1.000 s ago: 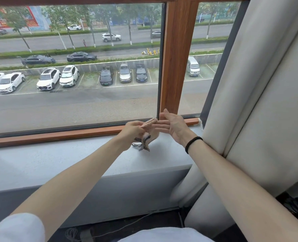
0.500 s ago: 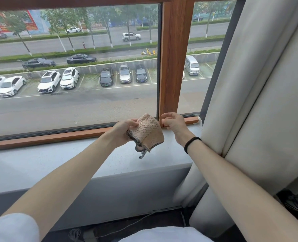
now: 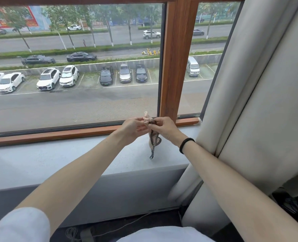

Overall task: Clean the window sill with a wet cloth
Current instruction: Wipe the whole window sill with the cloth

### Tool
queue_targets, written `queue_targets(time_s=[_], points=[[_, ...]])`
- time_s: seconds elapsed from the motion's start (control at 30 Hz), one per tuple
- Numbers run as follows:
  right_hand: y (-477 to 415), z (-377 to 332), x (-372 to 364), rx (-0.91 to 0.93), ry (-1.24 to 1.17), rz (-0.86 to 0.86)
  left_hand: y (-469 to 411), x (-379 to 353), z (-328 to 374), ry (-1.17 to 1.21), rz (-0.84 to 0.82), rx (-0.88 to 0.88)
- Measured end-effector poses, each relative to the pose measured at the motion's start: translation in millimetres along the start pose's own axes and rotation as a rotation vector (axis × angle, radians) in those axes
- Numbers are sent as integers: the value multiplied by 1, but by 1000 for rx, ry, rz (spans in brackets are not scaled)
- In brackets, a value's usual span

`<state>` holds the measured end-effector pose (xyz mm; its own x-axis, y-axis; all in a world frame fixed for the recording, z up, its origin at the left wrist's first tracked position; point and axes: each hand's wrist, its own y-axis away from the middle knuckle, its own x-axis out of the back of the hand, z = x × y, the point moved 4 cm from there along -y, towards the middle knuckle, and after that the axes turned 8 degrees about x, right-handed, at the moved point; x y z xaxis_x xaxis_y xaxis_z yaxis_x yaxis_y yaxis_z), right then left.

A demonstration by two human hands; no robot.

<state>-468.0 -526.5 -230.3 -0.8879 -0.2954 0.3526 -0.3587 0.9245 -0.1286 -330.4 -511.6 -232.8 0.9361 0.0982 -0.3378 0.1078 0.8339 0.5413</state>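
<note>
A small pinkish knitted cloth [image 3: 152,140] with a dark striped edge and a hanging loop is folded narrow between my two hands. It hangs just above the pale grey window sill [image 3: 57,161], near its right end. My left hand [image 3: 133,127] pinches the cloth's top from the left. My right hand [image 3: 164,127], with a black band on the wrist, pinches it from the right. Both hands are close together in front of the wooden window frame [image 3: 175,67].
A cream curtain [image 3: 249,102] hangs at the right and reaches down past the sill's end. A wooden strip [image 3: 48,135] runs along the back of the sill under the glass. A thin cable [image 3: 127,222] lies on the dark floor below.
Half a second ago the cloth was spread open between my hands. My hands have since come together and the cloth is folded into a narrow hanging strip.
</note>
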Motion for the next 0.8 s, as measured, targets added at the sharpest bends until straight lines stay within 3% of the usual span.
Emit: queue_targets(time_s=[0.27, 0.43, 0.6, 0.8], points=[[2, -2, -2, -73, -47, -112, -1, 3, 0, -93, 13, 2], [-7, 7, 11, -88, -48, 68, -5, 17, 7, -241, 67, 4], [-5, 26, 49, -211, -12, 315, -10, 65, 29, -432, 284, -47], [-5, 30, 53, -320, -40, 288, -4, 78, 44, -530, 269, -115]])
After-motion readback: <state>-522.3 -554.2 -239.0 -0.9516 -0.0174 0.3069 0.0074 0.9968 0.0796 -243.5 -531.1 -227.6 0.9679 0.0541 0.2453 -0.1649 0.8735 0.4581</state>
